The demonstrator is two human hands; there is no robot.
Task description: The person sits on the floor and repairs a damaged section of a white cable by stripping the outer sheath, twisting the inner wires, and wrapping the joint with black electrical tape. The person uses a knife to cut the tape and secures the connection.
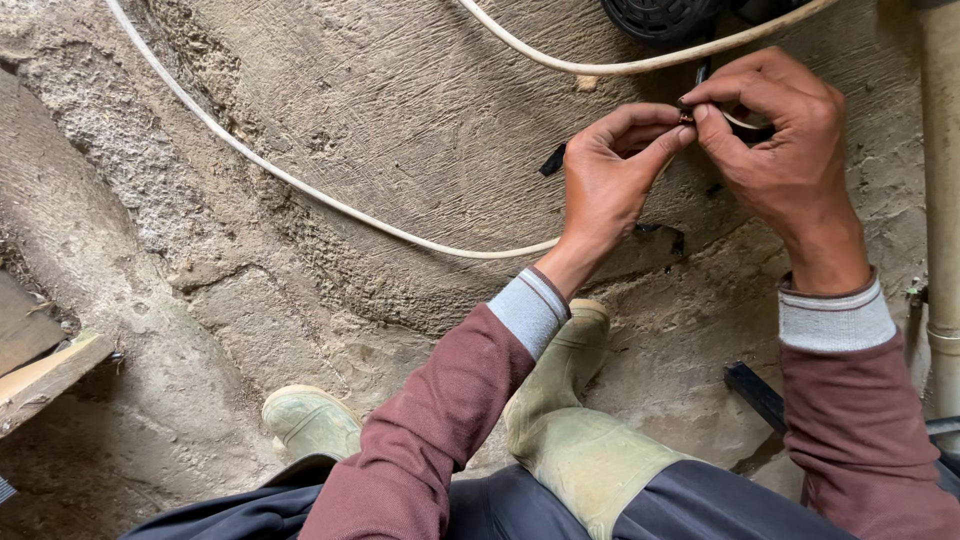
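My left hand (608,175) and my right hand (778,140) meet fingertip to fingertip at the upper right, both pinching the small bare copper end of a wire (687,117). A thin black wire piece (701,72) runs up from the pinch, and a white cable (330,205) curves across the concrete from the top left to under my left hand. A second run of white cable (640,66) passes above my hands. Both sleeves are maroon with grey cuffs.
I crouch on rough concrete in pale green rubber boots (575,420). A black round object (660,15) sits at the top edge, a pale pipe (942,200) stands at the right, a dark flat bar (757,393) lies by my right arm, wood planks (40,380) at left.
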